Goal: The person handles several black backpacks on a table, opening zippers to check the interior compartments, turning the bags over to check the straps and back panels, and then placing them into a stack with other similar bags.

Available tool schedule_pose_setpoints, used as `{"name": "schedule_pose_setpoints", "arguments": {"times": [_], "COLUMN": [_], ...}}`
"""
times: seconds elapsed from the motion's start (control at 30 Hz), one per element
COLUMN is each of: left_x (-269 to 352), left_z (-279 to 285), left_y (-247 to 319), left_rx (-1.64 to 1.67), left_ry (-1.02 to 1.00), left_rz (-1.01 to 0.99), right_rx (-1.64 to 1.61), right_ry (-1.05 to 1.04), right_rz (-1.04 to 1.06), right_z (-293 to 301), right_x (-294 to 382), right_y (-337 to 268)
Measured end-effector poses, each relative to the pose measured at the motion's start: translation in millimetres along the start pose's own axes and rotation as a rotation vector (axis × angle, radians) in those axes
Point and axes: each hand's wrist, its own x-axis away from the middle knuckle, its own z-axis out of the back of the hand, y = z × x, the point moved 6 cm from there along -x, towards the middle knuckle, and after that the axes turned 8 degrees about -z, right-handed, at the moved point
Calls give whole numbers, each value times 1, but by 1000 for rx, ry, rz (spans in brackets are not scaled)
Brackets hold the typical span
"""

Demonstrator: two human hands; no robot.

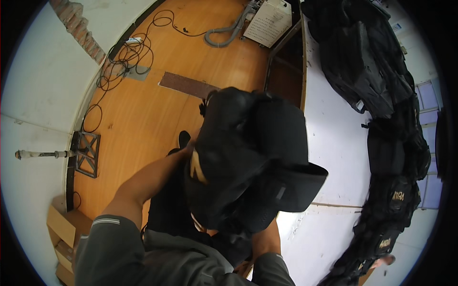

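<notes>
A bulky black backpack (229,157) with a gold-coloured mark is held up in front of my body, beside the white table (334,150). A stiff black flap or pocket stands out from its right side. My left hand (190,147) is at the backpack's left edge, with its fingers mostly hidden behind the fabric. From the lower right my right forearm reaches under the bag, which covers the right hand. Small patches of skin show below the bag, but I cannot tell what part they are.
Black bags (386,153) are piled along the table's far side. Tangled black cable (125,68), a brown strip (186,85) and a metal frame (87,154) lie at floor level. A cardboard box (61,225) stands lower left, a grey hose (218,44) above. Part of another person (381,262) shows lower right.
</notes>
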Motion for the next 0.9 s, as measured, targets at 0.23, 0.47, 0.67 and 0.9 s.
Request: {"name": "schedule_pose_setpoints", "arguments": {"times": [0.23, 0.47, 0.67, 0.9], "left_x": [81, 148, 179, 235], "left_z": [-46, -96, -144, -237], "left_y": [-152, -199, -208, -100], "left_rx": [780, 2065, 2736, 1847], "left_ry": [324, 433, 29, -917], "left_rz": [364, 285, 198, 251], "right_rx": [-168, -260, -177, 520], "right_ry": [14, 111, 419, 375], "right_rz": [-83, -8, 235, 836], "right_z": [51, 104, 58, -47], "right_x": [5, 91, 218, 277], "right_y": [49, 20, -17, -40]}}
